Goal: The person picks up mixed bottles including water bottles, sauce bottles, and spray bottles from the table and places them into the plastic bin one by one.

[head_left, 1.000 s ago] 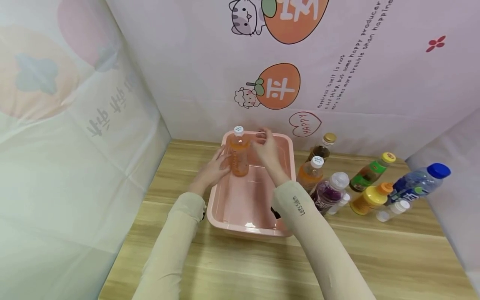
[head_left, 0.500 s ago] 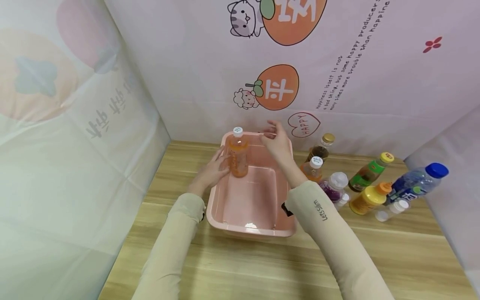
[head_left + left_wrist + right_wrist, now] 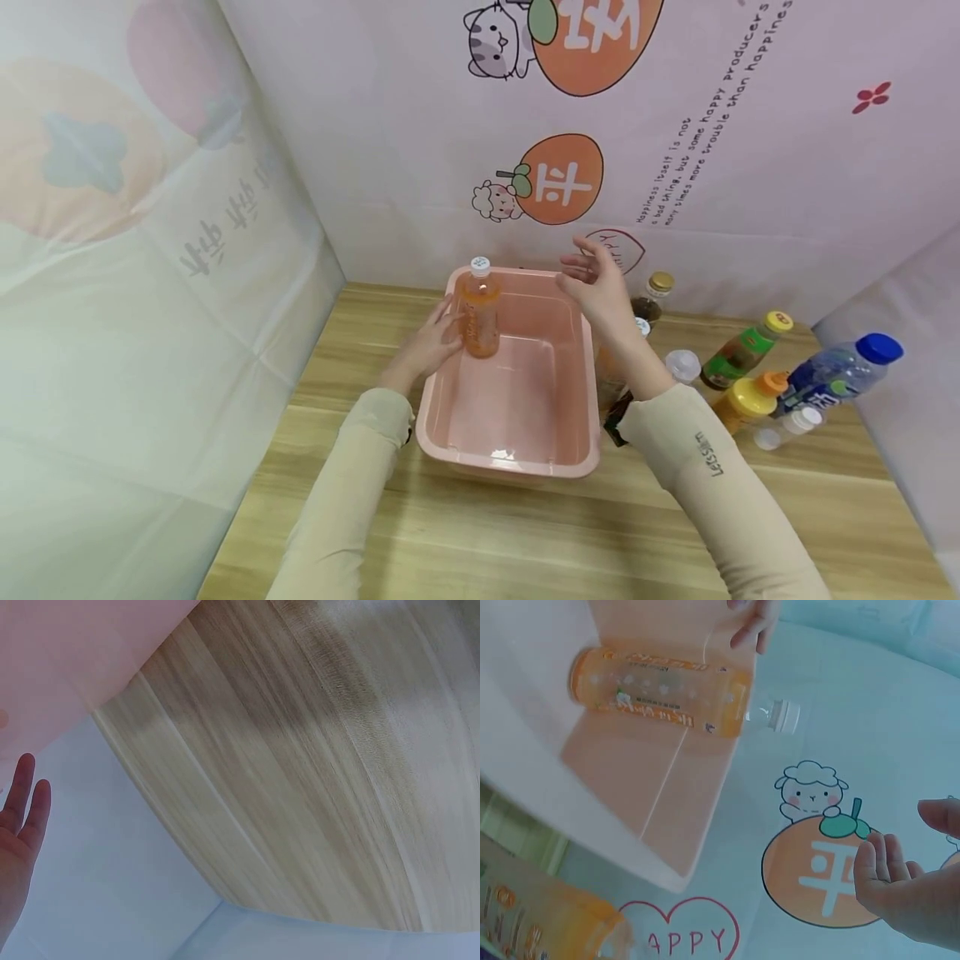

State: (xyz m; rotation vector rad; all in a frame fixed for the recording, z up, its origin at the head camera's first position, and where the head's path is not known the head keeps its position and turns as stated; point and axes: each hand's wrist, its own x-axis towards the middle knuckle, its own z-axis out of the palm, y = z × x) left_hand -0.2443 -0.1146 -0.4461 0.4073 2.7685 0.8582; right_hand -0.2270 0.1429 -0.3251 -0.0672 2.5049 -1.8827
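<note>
Orange bottle [image 3: 482, 325] stays as right hand [image 3: 605, 293] moves away

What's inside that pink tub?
One orange bottle with a white cap stands upright in the far left corner of the pink tub. The floor directly beneath it is covered, and the left hand hides part of the left rim.

The head view looks forward and down from over the desk's [image 3: 487, 533] near side, the left wrist's closely faces the far left corner, and the right wrist's, near and sideways, shares the basin [image 3: 510, 404] and bottle [image 3: 482, 325] with the head's
</note>
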